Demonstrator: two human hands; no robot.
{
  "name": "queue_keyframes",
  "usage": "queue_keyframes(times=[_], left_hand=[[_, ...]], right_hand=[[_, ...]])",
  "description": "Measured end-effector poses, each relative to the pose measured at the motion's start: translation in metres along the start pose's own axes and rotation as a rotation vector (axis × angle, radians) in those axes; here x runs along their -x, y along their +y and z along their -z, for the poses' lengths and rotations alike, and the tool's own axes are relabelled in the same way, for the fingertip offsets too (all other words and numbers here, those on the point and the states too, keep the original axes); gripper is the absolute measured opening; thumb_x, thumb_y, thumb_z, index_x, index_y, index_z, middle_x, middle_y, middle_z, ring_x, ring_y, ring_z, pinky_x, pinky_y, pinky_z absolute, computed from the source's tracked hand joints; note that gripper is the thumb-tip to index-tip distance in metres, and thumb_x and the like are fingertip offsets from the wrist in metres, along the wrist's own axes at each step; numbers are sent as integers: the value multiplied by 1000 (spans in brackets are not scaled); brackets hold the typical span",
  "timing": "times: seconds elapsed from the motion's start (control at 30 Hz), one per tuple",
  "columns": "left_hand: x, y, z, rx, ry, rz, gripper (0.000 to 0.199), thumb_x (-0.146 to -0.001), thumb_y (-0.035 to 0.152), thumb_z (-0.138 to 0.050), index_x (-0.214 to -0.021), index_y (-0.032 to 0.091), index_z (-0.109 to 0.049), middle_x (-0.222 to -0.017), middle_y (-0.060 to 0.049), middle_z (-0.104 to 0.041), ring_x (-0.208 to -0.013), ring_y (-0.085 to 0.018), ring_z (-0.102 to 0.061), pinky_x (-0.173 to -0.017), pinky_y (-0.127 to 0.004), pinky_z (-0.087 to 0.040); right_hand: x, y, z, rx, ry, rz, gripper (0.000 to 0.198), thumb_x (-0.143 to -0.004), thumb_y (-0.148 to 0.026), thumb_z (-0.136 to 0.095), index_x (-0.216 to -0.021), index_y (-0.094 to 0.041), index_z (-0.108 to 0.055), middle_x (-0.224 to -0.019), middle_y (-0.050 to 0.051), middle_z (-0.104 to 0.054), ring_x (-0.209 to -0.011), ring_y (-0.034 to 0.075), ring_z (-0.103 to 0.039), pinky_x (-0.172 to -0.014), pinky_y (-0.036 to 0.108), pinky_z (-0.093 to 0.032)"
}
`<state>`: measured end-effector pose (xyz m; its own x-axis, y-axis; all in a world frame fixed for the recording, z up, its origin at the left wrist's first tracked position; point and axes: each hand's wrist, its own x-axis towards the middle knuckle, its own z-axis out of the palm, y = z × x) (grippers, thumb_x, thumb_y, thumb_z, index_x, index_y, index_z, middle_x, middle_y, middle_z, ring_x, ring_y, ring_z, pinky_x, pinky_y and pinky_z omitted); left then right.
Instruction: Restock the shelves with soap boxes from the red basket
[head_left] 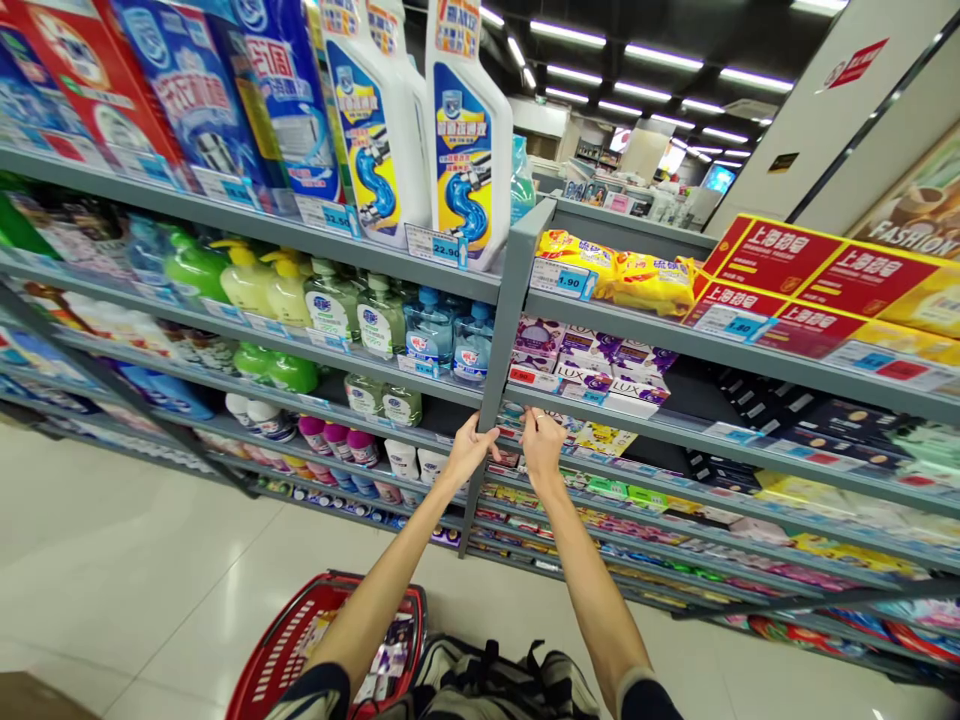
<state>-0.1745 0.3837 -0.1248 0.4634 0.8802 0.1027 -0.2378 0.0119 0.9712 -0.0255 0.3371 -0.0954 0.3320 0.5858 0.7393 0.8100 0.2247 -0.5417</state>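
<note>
Currently, your left hand (471,452) is at the grey post (501,350), its fingers bent; your right hand (543,445) is just right of it, in front of the soap boxes (604,438), fingers curled in, and you cannot tell whether either pinches anything. Soap boxes lie on the shelf (654,455) below the LUX boxes (589,378); your red basket (271,640), holding packs (393,652), stands on the floor (180,560).
</note>
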Motion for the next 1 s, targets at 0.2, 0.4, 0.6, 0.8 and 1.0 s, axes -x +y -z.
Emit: queue_keyframes(times=[0.2, 0.4, 0.6, 0.8, 1.0], left_hand=[[0, 7, -3, -32, 7, -20, 69, -85, 55, -76, -134, 13, -52, -53, 0, -71, -43, -15, -62, -47, -19, -36], [-4, 8, -8, -64, 67, -29, 58, -86, 53, -75, -124, 15, -55, -47, 2, -67, -38, -16, -61, -46, -19, -37], [-3, 4, -15, -86, 133, -74, 55, -88, 55, -72, -124, 16, -57, -47, 4, -66, -39, -18, -63, -45, -19, -37], [1, 3, -20, -99, 187, -105, 50, -90, 55, -71, -121, 18, -59, -48, 4, -66, -42, -18, -65, -48, -20, -40], [2, -2, -21, -60, 195, -101, 51, -89, 55, -73, -122, 19, -57, -49, 5, -65, -44, -16, -65, -51, -20, -43]], right_hand=[[2, -1, -1, -21, 29, 34, 41, -110, -31, -44, -80, -18, -69, -62, 0, -66, -51, 11, -57, -64, 26, -47], [1, 4, -5, -27, 40, 28, 44, -110, -34, -42, -80, -19, -70, -69, 4, -72, -52, 12, -59, -62, 27, -50], [26, 9, -7, -40, 29, 23, 39, -109, -42, -46, -119, -15, -73, -73, 6, -77, -49, 14, -62, -55, 28, -53], [57, 14, 1, -94, 2, -87, 43, -106, -45, -50, -128, -16, -72, -77, 7, -78, -51, 13, -65, -54, 26, -55], [65, 16, 3, -111, -19, -176, 46, -106, -45, -50, -132, -12, -70, -63, 0, -70, -46, 10, -59, -47, 21, -48]])
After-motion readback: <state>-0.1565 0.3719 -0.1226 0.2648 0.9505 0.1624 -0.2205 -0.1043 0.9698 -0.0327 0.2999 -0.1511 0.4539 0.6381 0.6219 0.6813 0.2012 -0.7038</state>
